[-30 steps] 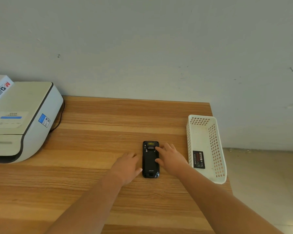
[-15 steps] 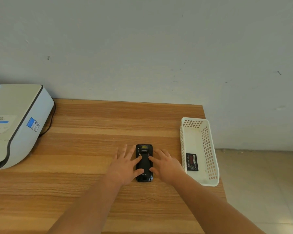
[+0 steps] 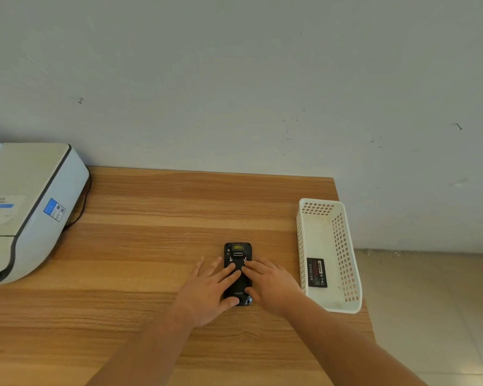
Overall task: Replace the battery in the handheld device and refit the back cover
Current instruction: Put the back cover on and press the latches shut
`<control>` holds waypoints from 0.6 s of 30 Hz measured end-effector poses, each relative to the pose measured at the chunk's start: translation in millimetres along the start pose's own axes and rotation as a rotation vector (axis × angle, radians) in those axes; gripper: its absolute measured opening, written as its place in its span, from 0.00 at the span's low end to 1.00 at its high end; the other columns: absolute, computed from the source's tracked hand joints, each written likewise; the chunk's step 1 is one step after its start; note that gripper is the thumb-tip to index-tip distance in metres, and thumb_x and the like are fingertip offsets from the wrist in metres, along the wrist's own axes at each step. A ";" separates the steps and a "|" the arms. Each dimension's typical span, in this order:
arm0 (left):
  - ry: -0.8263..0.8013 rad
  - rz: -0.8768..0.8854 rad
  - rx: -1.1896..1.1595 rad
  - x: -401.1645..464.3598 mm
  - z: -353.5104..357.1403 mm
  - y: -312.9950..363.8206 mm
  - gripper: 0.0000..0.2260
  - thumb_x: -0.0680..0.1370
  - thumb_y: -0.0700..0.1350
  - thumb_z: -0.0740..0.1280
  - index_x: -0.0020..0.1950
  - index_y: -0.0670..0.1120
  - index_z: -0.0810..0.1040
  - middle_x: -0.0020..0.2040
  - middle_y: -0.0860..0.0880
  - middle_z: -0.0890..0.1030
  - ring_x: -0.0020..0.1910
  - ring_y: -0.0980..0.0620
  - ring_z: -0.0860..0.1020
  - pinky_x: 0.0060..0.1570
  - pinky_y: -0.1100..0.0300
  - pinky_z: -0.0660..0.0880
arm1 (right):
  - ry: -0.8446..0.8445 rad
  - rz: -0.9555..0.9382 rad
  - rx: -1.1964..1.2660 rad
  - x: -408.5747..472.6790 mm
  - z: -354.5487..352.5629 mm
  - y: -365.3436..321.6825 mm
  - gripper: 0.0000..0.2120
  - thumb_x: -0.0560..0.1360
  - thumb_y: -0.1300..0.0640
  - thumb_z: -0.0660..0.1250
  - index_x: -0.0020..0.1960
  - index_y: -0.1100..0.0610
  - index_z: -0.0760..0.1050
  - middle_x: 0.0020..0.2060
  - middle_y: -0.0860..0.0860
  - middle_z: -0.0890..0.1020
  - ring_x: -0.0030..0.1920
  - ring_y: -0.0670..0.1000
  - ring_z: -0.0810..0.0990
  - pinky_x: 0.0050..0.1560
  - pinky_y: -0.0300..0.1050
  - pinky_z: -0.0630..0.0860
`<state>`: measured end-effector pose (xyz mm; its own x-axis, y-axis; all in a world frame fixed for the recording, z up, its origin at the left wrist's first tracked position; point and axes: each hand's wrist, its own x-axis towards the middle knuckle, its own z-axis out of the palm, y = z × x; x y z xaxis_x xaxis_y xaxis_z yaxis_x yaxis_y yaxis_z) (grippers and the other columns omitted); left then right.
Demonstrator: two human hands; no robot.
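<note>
A black handheld device (image 3: 237,253) lies face down on the wooden table (image 3: 151,218), its back cover on and its scanner window at the far end. My left hand (image 3: 207,291) rests flat on the device's left side, fingers spread, thumb at its near end. My right hand (image 3: 271,285) lies flat on its right side, fingertips on the cover just below the two screws. Neither hand grips it. A black battery (image 3: 316,272) with a red label lies inside the white basket (image 3: 346,246) to the right.
A large white and grey printer (image 3: 25,207) with a black cable stands at the table's left edge. The basket sits close to the table's right edge, with tiled floor (image 3: 430,316) beyond. A grey wall rises behind the table.
My left hand has come from beside the device onto its back, and both hands' fingers now press on the cover. The view has shifted slightly right.
</note>
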<state>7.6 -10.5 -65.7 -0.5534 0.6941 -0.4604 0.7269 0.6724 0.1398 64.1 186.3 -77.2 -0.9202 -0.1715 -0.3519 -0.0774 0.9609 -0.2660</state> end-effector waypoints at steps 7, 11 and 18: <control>-0.033 0.010 -0.043 2.0 -0.4 -5.0 0.41 0.66 0.71 0.32 0.78 0.60 0.46 0.80 0.58 0.45 0.78 0.51 0.39 0.75 0.42 0.35 | -0.009 0.009 -0.015 -1.3 -0.3 -2.2 0.27 0.80 0.45 0.56 0.77 0.49 0.58 0.77 0.46 0.61 0.77 0.51 0.54 0.75 0.54 0.54; 0.018 -0.008 -0.035 0.9 1.1 -5.4 0.41 0.68 0.71 0.33 0.79 0.58 0.50 0.80 0.56 0.49 0.79 0.52 0.41 0.75 0.44 0.36 | 0.067 0.028 0.022 2.3 -0.5 -2.8 0.25 0.80 0.45 0.56 0.75 0.50 0.63 0.73 0.47 0.68 0.76 0.51 0.58 0.74 0.54 0.59; -0.010 -0.043 -0.044 -0.9 2.6 -3.3 0.30 0.79 0.67 0.48 0.79 0.55 0.53 0.80 0.57 0.47 0.79 0.51 0.42 0.75 0.43 0.37 | 0.073 0.051 0.037 -3.4 11.5 -9.5 0.24 0.80 0.47 0.57 0.75 0.52 0.63 0.74 0.47 0.65 0.74 0.51 0.61 0.72 0.51 0.61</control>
<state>6.8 -14.0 -68.0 -0.5792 0.6619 -0.4758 0.6842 0.7121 0.1577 72.4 175.3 -83.7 -0.9481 -0.1051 -0.3000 -0.0169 0.9591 -0.2826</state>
